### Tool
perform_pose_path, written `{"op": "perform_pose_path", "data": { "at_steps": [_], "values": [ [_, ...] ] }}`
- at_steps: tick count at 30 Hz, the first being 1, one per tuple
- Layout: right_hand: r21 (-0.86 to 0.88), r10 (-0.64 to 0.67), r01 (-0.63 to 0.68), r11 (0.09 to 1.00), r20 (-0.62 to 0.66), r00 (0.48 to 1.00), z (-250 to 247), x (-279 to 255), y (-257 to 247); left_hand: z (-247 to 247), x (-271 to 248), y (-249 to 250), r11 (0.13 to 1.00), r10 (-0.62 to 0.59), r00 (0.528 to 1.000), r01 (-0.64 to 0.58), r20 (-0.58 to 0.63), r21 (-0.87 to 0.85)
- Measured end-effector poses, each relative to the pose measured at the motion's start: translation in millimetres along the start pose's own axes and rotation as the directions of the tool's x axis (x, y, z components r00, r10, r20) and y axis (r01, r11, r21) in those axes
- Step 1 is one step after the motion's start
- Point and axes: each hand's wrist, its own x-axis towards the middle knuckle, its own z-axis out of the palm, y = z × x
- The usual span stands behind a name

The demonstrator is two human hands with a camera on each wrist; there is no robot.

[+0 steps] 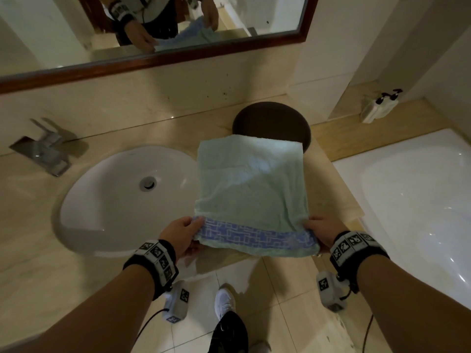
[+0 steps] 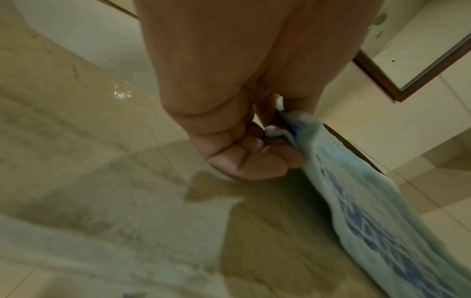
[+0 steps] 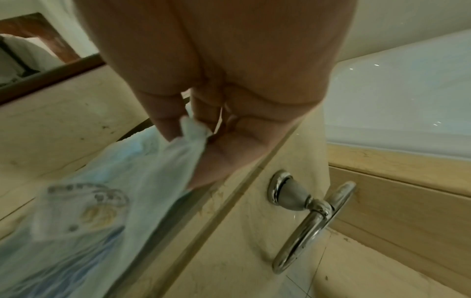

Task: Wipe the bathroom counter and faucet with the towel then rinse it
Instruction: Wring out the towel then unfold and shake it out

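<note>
A pale green towel (image 1: 251, 184) with a blue patterned band lies spread flat over the beige counter (image 1: 33, 200), right of the white sink (image 1: 122, 200). My left hand (image 1: 182, 231) pinches the towel's near left corner (image 2: 285, 125). My right hand (image 1: 322, 229) pinches the near right corner (image 3: 193, 131). The near edge is lifted slightly off the counter's front edge. The chrome faucet (image 1: 48, 151) stands at the sink's far left, away from both hands.
A dark round mat (image 1: 270, 121) lies under the towel's far edge. A white bathtub (image 1: 413, 200) is to the right, with pump bottles (image 1: 381, 105) on its ledge. A mirror (image 1: 153, 29) hangs above. A chrome towel ring (image 3: 311, 219) is mounted on the counter's side.
</note>
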Motion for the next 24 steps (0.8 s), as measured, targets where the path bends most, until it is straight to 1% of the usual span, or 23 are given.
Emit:
{"op": "perform_pose_path", "data": {
  "at_steps": [2, 3, 5, 7, 9, 10, 11, 13, 14, 15, 16, 18, 20, 21, 22, 24],
  "values": [
    [-0.021, -0.055, 0.053, 0.998, -0.124, 0.991, -6.7, 11.9, 8.3, -2.0, 1.7, 1.4, 0.998, 0.058, 0.998, -0.057, -0.034, 0.029],
    [-0.024, -0.076, 0.073, 0.997, -0.164, 0.983, -10.7, 19.7, 14.2, -2.5, 2.0, 2.9, 0.996, 0.088, 0.995, -0.086, -0.05, 0.038],
    [0.114, -0.049, 0.074, 0.991, -0.208, 0.977, -13.2, 21.0, 18.4, -2.6, 1.8, 7.4, 0.992, 0.125, 0.99, -0.123, -0.068, 0.028],
    [0.24, 0.019, 0.04, 0.97, -0.238, 0.971, -8.7, 12.2, 13.5, -1.4, 0.6, 15.4, 0.992, 0.126, 0.988, -0.126, -0.087, 0.007],
    [0.309, 0.06, 0.008, 0.951, -0.209, 0.976, -3.8, 7.0, 8.2, -0.1, -0.8, 25.7, 0.994, 0.104, 0.99, -0.107, -0.1, -0.033],
    [0.342, 0.087, -0.025, 0.939, -0.169, 0.982, -2.2, 4.9, 6.0, 0.3, -1.3, 31.0, 0.994, 0.085, 0.991, -0.092, -0.103, -0.067],
    [0.393, 0.113, -0.07, 0.917, -0.089, 0.99, -2.0, 0.6, 3.2, 0.4, -1.5, 35.6, 0.992, 0.066, 0.992, -0.076, -0.104, -0.099],
    [0.468, 0.12, -0.143, 0.872, 0.079, 0.99, -3.2, -4.3, -0.1, -0.7, -0.8, 42.6, 0.989, 0.027, 0.994, -0.042, -0.106, -0.142],
    [0.44, 0.11, -0.16, 0.884, 0.138, 0.984, -4.8, -5.6, -0.8, -1.4, -0.9, 45.4, 0.988, 0.012, 0.994, -0.029, -0.107, -0.154],
    [0.373, 0.083, -0.147, 0.916, 0.184, 0.98, -6.1, -7.1, -0.1, -2.0, -0.7, 47.3, 0.987, 0.003, 0.994, -0.02, -0.106, -0.161],
    [0.28, 0.066, -0.119, 0.953, 0.191, 0.979, -8.2, -4.5, 2.8, -2.1, -0.3, 48.7, 0.986, -0.004, 0.995, -0.013, -0.103, -0.166],
    [0.065, 0.035, -0.044, 0.997, 0.137, 0.99, -8.8, -1.0, 4.8, -1.7, 1.4, 49.2, 0.986, -0.015, 0.996, -0.001, -0.093, -0.164],
    [-0.113, 0.034, -0.025, 0.993, 0.08, 0.996, -6.6, 1.3, 8.4, -0.7, 3.5, 47.4, 0.988, -0.024, 0.996, 0.01, -0.083, -0.157],
    [-0.161, 0.035, -0.026, 0.987, 0.057, 0.998, -3.8, -0.3, 9.1, -0.7, 5.2, 45.8, 0.988, -0.028, 0.997, 0.016, -0.079, -0.153],
    [-0.171, 0.037, -0.028, 0.985, 0.052, 0.998, -1.5, -2.0, 10.6, -0.6, 6.8, 44.6, 0.989, -0.032, 0.997, 0.021, -0.075, -0.144],
    [-0.148, 0.014, -0.004, 0.989, 0.063, 0.998, 2.6, -6.2, 14.5, -1.2, 10.2, 42.2, 0.993, -0.034, 0.997, 0.026, -0.07, -0.116]
  ]
}}
